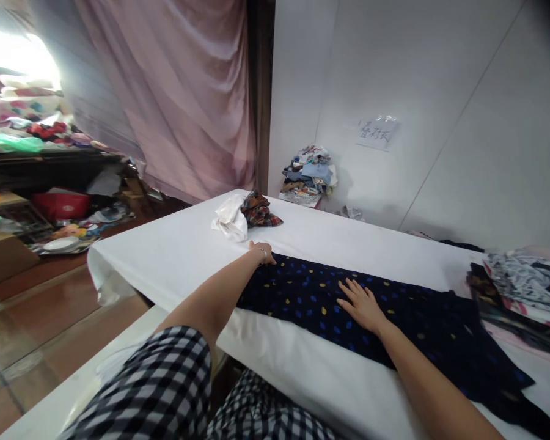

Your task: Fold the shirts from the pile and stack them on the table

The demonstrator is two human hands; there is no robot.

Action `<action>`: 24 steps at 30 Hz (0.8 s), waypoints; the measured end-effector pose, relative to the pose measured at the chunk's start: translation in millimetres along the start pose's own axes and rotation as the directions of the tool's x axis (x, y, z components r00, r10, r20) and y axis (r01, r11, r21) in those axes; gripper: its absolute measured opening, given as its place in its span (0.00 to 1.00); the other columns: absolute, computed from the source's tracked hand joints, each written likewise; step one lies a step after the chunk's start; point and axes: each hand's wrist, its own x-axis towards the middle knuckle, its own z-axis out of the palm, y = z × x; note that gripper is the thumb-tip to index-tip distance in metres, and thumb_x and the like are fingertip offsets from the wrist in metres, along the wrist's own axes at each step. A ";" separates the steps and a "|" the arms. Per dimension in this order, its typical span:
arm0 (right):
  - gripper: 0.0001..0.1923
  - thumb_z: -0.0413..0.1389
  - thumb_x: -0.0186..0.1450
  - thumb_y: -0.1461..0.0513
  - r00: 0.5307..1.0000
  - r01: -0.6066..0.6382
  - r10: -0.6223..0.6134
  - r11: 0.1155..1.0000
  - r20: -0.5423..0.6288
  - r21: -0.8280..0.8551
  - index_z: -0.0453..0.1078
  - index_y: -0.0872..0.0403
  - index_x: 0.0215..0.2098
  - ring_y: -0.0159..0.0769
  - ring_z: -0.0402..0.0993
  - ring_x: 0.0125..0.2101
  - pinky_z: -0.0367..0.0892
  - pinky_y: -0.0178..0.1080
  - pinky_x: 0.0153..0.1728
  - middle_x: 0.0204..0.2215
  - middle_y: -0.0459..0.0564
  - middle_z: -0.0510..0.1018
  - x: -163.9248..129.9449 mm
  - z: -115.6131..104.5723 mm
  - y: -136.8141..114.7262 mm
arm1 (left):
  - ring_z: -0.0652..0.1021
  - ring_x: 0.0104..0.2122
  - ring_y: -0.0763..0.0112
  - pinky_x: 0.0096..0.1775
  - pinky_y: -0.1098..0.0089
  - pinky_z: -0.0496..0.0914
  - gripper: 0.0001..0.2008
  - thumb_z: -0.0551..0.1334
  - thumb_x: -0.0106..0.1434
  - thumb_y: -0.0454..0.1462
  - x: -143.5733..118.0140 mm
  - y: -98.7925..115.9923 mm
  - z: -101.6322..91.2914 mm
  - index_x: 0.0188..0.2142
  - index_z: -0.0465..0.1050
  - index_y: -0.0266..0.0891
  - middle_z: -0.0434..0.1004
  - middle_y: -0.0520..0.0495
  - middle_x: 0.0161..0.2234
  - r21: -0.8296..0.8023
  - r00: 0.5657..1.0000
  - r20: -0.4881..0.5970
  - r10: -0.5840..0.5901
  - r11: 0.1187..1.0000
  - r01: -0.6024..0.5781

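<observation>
A dark navy shirt [311,293] with small blue and yellow spots lies spread lengthwise along the near side of the white-covered table [174,244]. At its far left corner, my left hand [262,250] is closed on the edge of the cloth; its fingertips are partly hidden. My right hand [362,305] rests palm down on the middle of the shirt, fingers spread. The shirt's right end narrows into dark, sleeve-like strips, and my right forearm covers part of its near edge.
Beyond my left hand lie a crumpled white cloth [231,217] and a plaid cloth [259,211]. Folded clothes [527,281] are piled at the right. Another clothes stack [309,171] stands by the wall, below a paper sign [376,132]. A pink curtain [187,91] hangs behind.
</observation>
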 end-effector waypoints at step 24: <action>0.33 0.37 0.67 0.43 0.976 0.218 -0.217 0.976 -0.033 0.018 0.54 0.47 0.64 0.44 0.42 0.66 0.38 0.55 0.63 0.66 0.51 0.50 -9.9 13.1 -68.4 | 0.76 0.46 0.55 0.44 0.64 0.70 0.29 0.63 0.52 0.41 -46.1 -28.2 8.6 0.54 0.64 0.40 0.77 0.42 0.46 -0.271 0.993 -0.112 0.025 0.961 -0.055</action>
